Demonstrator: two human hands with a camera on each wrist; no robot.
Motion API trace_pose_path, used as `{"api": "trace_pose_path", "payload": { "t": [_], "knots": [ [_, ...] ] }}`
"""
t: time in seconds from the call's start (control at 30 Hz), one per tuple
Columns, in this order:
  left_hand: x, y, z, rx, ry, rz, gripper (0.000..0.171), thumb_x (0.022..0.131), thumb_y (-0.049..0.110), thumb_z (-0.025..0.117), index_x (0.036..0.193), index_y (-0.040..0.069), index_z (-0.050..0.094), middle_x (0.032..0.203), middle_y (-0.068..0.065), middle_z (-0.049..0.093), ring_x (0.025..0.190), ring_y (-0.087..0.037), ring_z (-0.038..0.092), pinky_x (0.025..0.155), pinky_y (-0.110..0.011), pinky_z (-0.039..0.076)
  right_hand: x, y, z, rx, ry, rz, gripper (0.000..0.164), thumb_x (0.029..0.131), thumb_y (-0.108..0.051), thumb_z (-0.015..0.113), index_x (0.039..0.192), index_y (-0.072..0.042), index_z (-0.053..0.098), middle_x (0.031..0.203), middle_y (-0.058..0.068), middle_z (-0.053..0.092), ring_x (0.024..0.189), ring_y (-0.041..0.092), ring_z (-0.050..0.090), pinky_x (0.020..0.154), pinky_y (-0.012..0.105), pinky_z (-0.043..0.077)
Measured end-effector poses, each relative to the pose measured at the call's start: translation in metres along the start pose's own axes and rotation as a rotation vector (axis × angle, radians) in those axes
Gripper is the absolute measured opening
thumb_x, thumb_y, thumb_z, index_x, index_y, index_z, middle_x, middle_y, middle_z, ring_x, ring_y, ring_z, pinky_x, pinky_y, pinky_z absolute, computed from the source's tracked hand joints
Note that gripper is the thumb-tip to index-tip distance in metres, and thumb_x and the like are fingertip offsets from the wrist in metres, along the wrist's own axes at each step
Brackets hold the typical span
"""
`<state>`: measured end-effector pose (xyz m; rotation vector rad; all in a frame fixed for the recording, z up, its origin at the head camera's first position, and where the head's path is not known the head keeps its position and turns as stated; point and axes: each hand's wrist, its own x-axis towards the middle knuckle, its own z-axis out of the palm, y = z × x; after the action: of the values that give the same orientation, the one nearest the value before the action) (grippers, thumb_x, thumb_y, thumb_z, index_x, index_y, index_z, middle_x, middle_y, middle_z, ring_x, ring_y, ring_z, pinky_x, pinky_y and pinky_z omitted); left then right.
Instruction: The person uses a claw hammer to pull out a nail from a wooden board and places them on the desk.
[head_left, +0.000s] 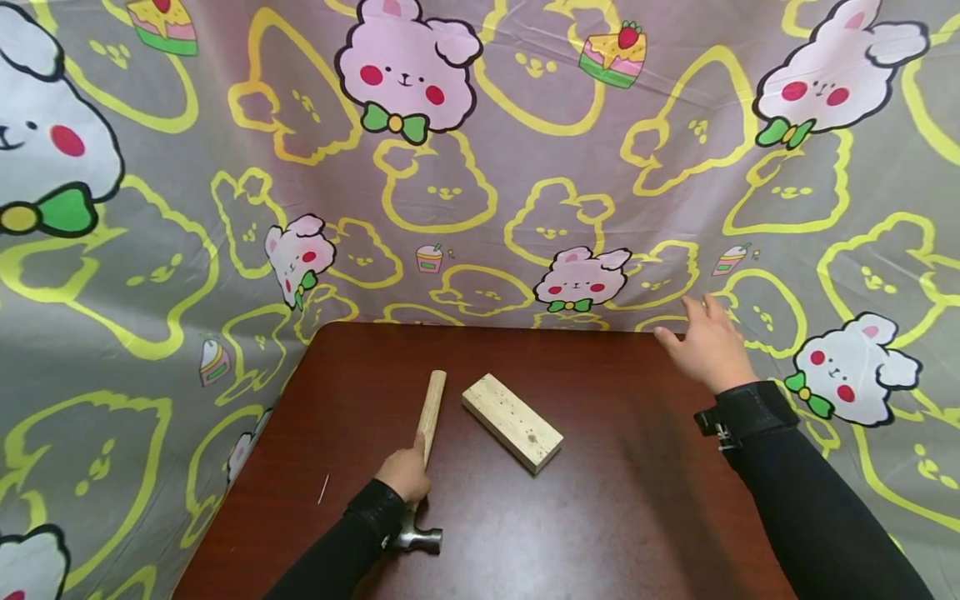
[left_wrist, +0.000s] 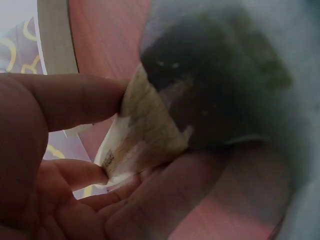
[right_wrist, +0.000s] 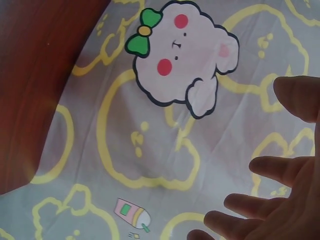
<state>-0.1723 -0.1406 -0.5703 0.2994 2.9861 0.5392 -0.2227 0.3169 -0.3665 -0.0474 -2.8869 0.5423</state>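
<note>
My left hand (head_left: 406, 476) grips a claw hammer (head_left: 432, 406) by its wooden handle, close to the metal head. The handle points away toward the back of the table, and the head (head_left: 422, 540) shows below the hand on the near side. In the left wrist view, fingers and thumb wrap the pale wooden handle (left_wrist: 145, 122) beside the dark, blurred head (left_wrist: 215, 80). Up at the table's far right corner hangs my right hand (head_left: 708, 343), its fingers spread and holding nothing. A wooden block (head_left: 513, 422) lies at a slant to the right of the hammer.
A thin, light nail-like piece (head_left: 324, 489) lies on the dark red-brown table (head_left: 592, 517), left of the hammer. Grey cloth (head_left: 480, 175) printed with white rabbits and yellow outlines hangs behind the table and along both sides.
</note>
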Motion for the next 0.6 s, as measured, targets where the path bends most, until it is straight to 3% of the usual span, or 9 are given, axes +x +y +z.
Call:
{"api": "trace_pose_path", "payload": {
  "t": [0.17,0.27,0.33,0.4,0.5,0.6],
  "knots": [
    [-0.002,0.007,-0.003,0.075,0.028,-0.026,0.075,0.069,0.008,0.074,0.138,-0.012,0.050,0.071,-0.018,0.063,0.063,-0.032,0.062,0.058,-0.046,0.052,-0.004,0.004,0.004,0.004,-0.017,0.015,0.080,0.098,-0.041,0.059,0.149,0.013,0.026,0.152,0.041,0.012,0.135,0.060,0.021,0.100,0.075,0.021],
    [0.000,0.008,-0.009,0.108,0.040,-0.068,0.039,0.073,0.013,0.073,0.109,-0.002,0.069,0.065,-0.012,0.059,0.058,-0.029,0.060,0.052,-0.045,0.050,-0.004,0.005,0.008,-0.003,-0.023,0.018,0.079,0.099,-0.039,0.059,0.148,0.013,0.026,0.151,0.041,0.012,0.134,0.060,0.022,0.100,0.073,0.024],
    [0.004,0.007,-0.016,0.125,0.053,-0.083,0.015,0.076,0.017,0.071,0.084,0.004,0.069,0.061,-0.008,0.057,0.056,-0.028,0.059,0.050,-0.045,0.048,-0.004,0.006,0.009,-0.009,-0.030,0.021,0.078,0.099,-0.038,0.058,0.148,0.013,0.026,0.151,0.041,0.013,0.134,0.060,0.022,0.100,0.074,0.023],
    [0.010,0.005,-0.024,0.135,0.051,-0.097,0.018,0.081,0.021,0.070,0.070,0.008,0.064,0.061,-0.007,0.058,0.057,-0.028,0.060,0.050,-0.046,0.049,-0.003,0.007,0.009,-0.017,-0.037,0.027,0.079,0.100,-0.040,0.057,0.149,0.013,0.024,0.151,0.041,0.013,0.135,0.059,0.021,0.100,0.074,0.022],
    [0.019,0.001,-0.041,0.156,0.059,-0.105,0.025,0.087,0.028,0.069,0.077,0.006,0.070,0.072,-0.013,0.064,0.069,-0.035,0.064,0.058,-0.051,0.052,-0.001,0.010,0.010,-0.028,-0.051,0.033,0.081,0.100,-0.042,0.056,0.150,0.012,0.024,0.151,0.040,0.015,0.136,0.059,0.019,0.099,0.076,0.018],
    [0.032,-0.004,-0.060,0.200,0.086,-0.093,0.037,0.092,0.035,0.066,0.106,0.002,0.073,0.097,-0.022,0.066,0.094,-0.043,0.062,0.077,-0.056,0.050,0.002,0.014,0.012,-0.046,-0.067,0.035,0.081,0.099,-0.044,0.056,0.151,0.010,0.023,0.152,0.038,0.016,0.137,0.059,0.016,0.099,0.077,0.016]
  ]
}}
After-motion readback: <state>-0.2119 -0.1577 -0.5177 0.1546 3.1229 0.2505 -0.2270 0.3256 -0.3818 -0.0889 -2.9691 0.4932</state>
